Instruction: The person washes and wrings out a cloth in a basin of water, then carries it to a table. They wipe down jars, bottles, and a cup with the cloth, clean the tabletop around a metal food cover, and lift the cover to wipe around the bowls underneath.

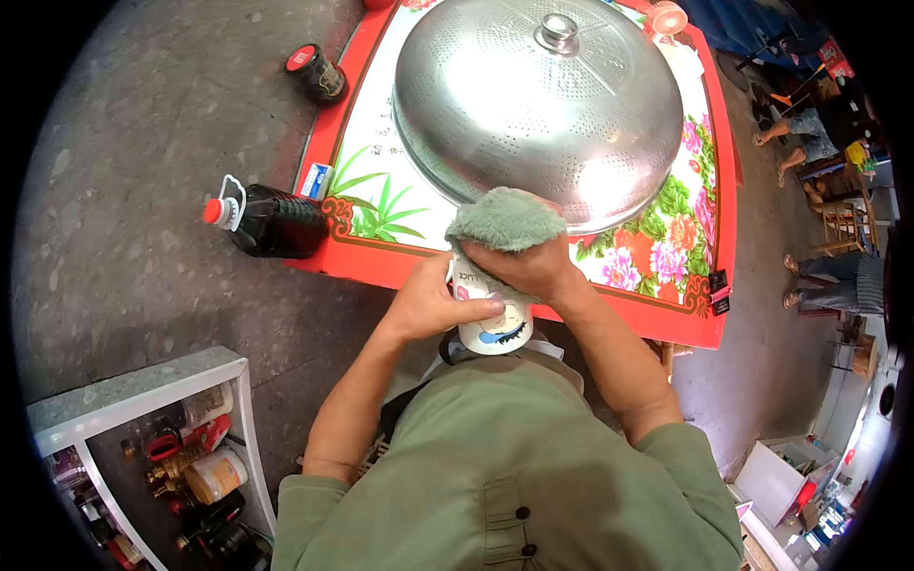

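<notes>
A white mug [493,337] with a cartoon face printed on it is held close to my belly, just off the near edge of the table. My left hand [430,299] is closed around its side, the thumb lying across the print. In my right hand [535,266] is a fluffy green cloth [505,219], gripped at the mug's upper end. Part of the cloth bunches up above my fingers. Whether any of it reaches inside the mug is hidden by my right hand.
A large perforated metal dome lid [533,105] covers much of the red-edged floral table [647,324]. Along the left edge stand a dark bottle [281,221], a jar [319,76] and a small box [316,181]. A shelf [143,395] is at lower left; people [819,133] are far right.
</notes>
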`<state>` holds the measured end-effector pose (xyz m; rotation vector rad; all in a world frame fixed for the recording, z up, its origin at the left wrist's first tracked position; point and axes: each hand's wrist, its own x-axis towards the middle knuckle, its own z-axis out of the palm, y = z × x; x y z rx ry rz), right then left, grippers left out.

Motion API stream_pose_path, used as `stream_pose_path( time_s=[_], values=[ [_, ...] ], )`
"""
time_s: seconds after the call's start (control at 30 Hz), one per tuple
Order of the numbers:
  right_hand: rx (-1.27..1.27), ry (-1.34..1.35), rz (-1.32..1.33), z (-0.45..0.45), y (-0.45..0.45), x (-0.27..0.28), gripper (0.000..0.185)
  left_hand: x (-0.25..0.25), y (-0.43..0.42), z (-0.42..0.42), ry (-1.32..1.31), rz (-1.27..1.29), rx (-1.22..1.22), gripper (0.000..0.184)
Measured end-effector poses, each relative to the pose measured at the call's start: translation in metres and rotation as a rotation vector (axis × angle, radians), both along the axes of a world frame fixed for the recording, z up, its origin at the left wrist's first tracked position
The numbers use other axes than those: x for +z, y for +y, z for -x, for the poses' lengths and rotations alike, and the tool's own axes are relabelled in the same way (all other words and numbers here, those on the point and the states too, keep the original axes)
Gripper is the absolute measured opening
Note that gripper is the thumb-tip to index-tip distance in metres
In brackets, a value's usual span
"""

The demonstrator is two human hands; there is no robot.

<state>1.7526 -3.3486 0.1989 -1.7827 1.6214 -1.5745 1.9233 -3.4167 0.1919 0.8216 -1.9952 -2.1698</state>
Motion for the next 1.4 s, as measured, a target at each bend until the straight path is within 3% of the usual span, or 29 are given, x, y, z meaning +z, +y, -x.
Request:
stream_pose_path(
  time_s=[0.07, 0.13, 0.17, 0.23, 0.3, 0.37, 0.43, 0.5, 0.57, 0.67, 0.73, 0.77, 0.83, 0.87, 1.0, 1.1, 1.17, 1.23, 1.3, 1.33, 1.37, 1.4],
  values=[
    [-0.033, 0.039, -0.035, 0.001, -0.002, 0.001, 0.024, -0.008, 0.003, -0.001, -0.009, -0.047, -0.007, 0.056],
    [0.311, -0.202, -0.175, 0.006, -0.01, 0.004, 0.022, -0.005, 0.004, 0.0, 0.041, -0.024, -0.035, 0.059],
    [0.307, -0.202, -0.173, 0.009, -0.01, 0.004, 0.022, -0.004, 0.004, 0.0, 0.091, -0.004, -0.062, 0.063],
    [0.55, -0.705, -0.604, 0.017, -0.009, 0.003, 0.029, -0.01, 0.008, -0.001, 0.101, -0.09, -0.037, 0.07],
    [0.526, -0.711, -0.512, 0.015, -0.009, -0.016, 0.032, -0.013, 0.014, -0.001, 0.209, -0.535, 0.147, 0.063],
    [0.393, -1.468, -0.437, 0.005, -0.002, -0.036, 0.033, -0.025, 0.011, -0.005, 0.232, -0.586, 0.105, 0.07],
    [0.36, -1.471, -0.445, -0.009, 0.007, -0.06, 0.034, -0.017, 0.014, -0.001, 0.394, -0.802, 0.319, 0.085],
    [0.28, -1.467, -0.426, -0.024, 0.02, -0.078, 0.039, -0.015, 0.004, 0.003, 0.431, -0.651, 0.487, 0.079],
    [0.189, -1.002, -0.392, -0.033, 0.033, -0.093, 0.043, -0.014, -0.006, 0.01, 0.473, -0.544, 0.589, 0.076],
    [0.32, -1.036, -0.343, -0.036, 0.036, -0.12, 0.041, -0.013, -0.011, 0.025, 0.501, -0.424, 0.743, 0.073],
    [0.291, -1.325, -0.45, -0.035, 0.034, -0.092, 0.054, -0.016, -0.005, 0.031, 0.492, -0.448, 0.775, 0.074],
    [0.29, -1.321, -0.447, -0.034, 0.031, -0.081, 0.054, -0.018, -0.002, 0.036, 0.487, -0.47, 0.804, 0.074],
    [0.167, -1.842, -0.153, -0.033, 0.026, -0.062, 0.056, -0.029, 0.011, 0.039, 0.44, -0.413, 0.779, 0.075],
    [0.16, -1.872, -0.093, -0.027, 0.022, -0.05, 0.06, -0.033, 0.017, 0.039, 0.434, -0.423, 0.738, 0.075],
    [0.097, -1.632, -0.282, 0.011, 0.029, -0.067, 0.057, -0.036, 0.028, 0.034, 0.485, -0.582, 0.584, 0.074],
    [0.082, -1.445, -0.241, 0.021, 0.033, -0.075, 0.051, -0.033, 0.025, 0.023, 0.536, -0.694, 0.505, 0.076],
    [0.127, -1.481, -0.24, 0.027, 0.029, -0.068, 0.048, -0.04, 0.019, 0.014, 0.375, -0.335, 0.428, 0.084],
    [0.145, -1.404, -0.381, 0.033, 0.031, -0.065, 0.047, -0.024, 0.016, 0.007, 0.343, -0.255, 0.401, 0.088],
    [0.108, -1.328, -0.403, 0.029, 0.034, -0.056, 0.046, -0.01, 0.018, 0.001, 0.177, -0.305, 0.273, 0.085],
    [-0.012, -1.184, -0.47, 0.026, 0.035, -0.05, 0.045, -0.007, 0.024, 0.0, 0.198, -0.31, 0.274, 0.07],
    [-0.127, -1.036, -0.532, 0.022, 0.036, -0.041, 0.045, -0.006, 0.028, 0.002, 0.208, -0.299, 0.287, 0.07],
    [-0.138, -1.019, -0.515, 0.018, 0.035, -0.033, 0.044, -0.004, 0.032, 0.005, 0.218, -0.502, 0.419, 0.062]
  ],
)
